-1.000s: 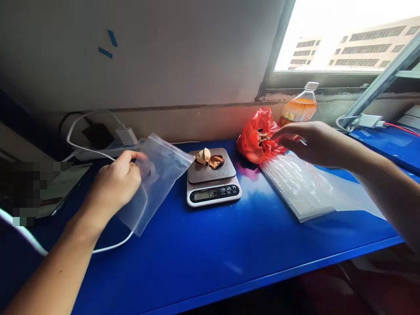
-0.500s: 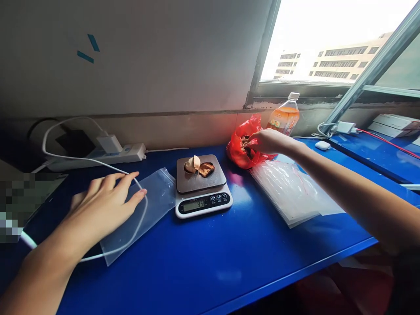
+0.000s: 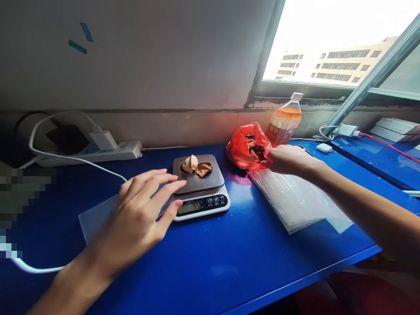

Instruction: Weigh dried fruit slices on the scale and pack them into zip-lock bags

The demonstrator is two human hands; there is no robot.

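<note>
A digital kitchen scale stands on the blue table, its display reading about 95, decimal point unclear. On its metal plate lie two curled dried pieces, one pale and one brown, resembling dried peel. My left hand hovers at the scale's left edge, fingers spread and holding nothing. Beneath it lies a clear zip bag, partly covered by the hand. My right hand is closed at the right rim of a red plastic bag full of dark dried pieces; its fingertips are partly hidden.
Stacked clear plastic bags lie under my right forearm. Behind the red bag stands a bottle of orange drink. A power strip with a charger and white cable sits at the back left. A white earphone case rests at right.
My left hand has moved right, from above the zip bag to the scale's edge. My right hand has come out of the red bag's mouth to its right rim; the opening now faces me more.
</note>
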